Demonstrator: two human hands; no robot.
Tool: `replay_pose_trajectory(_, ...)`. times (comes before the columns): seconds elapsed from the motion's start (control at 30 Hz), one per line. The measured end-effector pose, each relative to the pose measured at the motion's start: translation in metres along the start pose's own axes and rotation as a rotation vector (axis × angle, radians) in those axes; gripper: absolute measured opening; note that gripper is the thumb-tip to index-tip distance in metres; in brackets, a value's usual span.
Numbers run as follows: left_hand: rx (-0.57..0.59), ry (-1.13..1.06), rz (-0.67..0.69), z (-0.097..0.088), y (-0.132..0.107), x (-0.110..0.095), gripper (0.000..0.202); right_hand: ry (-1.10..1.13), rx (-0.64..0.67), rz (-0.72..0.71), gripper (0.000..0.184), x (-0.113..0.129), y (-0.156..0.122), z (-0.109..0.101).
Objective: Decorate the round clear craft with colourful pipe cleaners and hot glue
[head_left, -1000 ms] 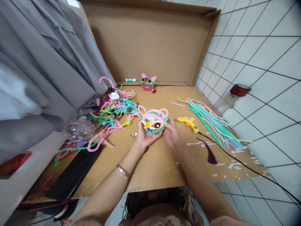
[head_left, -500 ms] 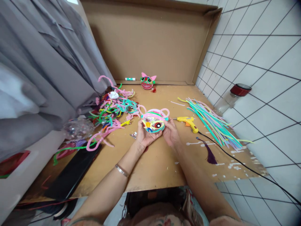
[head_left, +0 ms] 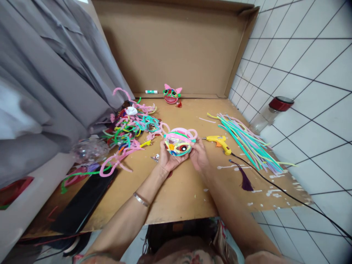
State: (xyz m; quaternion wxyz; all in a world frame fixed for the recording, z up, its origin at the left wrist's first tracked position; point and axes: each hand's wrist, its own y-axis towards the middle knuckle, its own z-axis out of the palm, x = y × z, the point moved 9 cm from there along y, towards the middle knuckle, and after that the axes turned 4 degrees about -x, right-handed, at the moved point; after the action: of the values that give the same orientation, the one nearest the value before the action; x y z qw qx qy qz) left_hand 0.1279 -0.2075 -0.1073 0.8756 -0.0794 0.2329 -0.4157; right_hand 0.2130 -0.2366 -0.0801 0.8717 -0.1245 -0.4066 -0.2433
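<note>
Cupping the pipe-cleaner head [head_left: 180, 141] from seven o'clock, left hand [head_left: 166, 158] curls fingers under, right hand [head_left: 199, 155] pinches its three-o'clock edge, long axis nine-to-three.

We count two hands: left hand [head_left: 167, 160], right hand [head_left: 199, 156]. Two colourful faces: held face [head_left: 180, 136], rear face [head_left: 171, 96]. We see one yellow glue gun [head_left: 218, 140], one purple tassel [head_left: 246, 181], one red-lidded jar [head_left: 266, 117], one white-and-green tube [head_left: 151, 92], one bracelet [head_left: 141, 199]. One bundle of straight fuzzy stems [head_left: 244, 143], one tangled heap [head_left: 137, 124]; their single stems we cannot count.
</note>
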Motion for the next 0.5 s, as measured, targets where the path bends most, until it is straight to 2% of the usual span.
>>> replay_pose_trajectory(0.23, -0.001, -0.03, 0.01, 0.0005, 0.0015, -0.0028, 0.048, 0.03, 0.062, 0.007, 0.028, -0.0038, -0.0018, 0.005)
replay_pose_trajectory(0.5, -0.001, -0.01, 0.006, 0.0014, 0.0016, -0.0017, 0.048, 0.055, 0.044, 0.02, 0.025, -0.0051, 0.0005, 0.0024)
